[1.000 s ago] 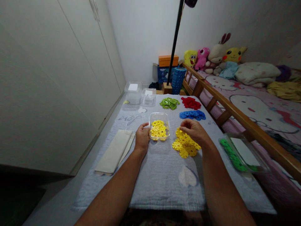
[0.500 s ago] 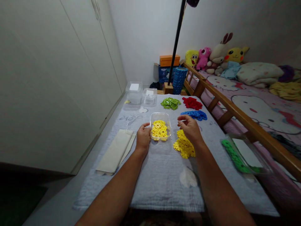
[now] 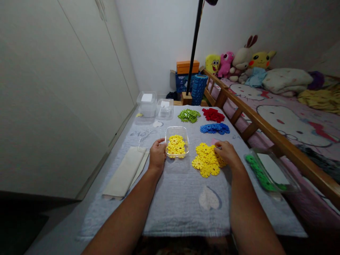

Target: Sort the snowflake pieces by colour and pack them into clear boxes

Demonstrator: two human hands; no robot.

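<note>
A clear plastic tub (image 3: 177,130) stands mid-table, partly filled with yellow flower-shaped plastic discs (image 3: 176,145). My left hand (image 3: 157,155) grips the tub's left side, the thumb near its rim. To the right of the tub lies a loose pile of the same yellow discs (image 3: 205,161). Over the right edge of that pile my right hand (image 3: 226,153) is closed, with its fingertips pinched on a yellow disc; the fingers partly hide the piece. Beside my left hand, a clear lid (image 3: 145,143) seems to lie flat on the cloth.
Light-green (image 3: 188,115), red (image 3: 213,115) and blue pieces (image 3: 214,128) form piles at the back right. A lidded tub of green pieces (image 3: 268,173) stands at the right. Clear tubs (image 3: 147,106) stand back left, with a folded beige cloth (image 3: 124,173) nearer. A wooden bed rail (image 3: 255,124) borders the right side.
My right hand has come down and to the right from above the blue and yellow piles onto the yellow discs. My left hand stays on the tub. The view has shifted slightly.
</note>
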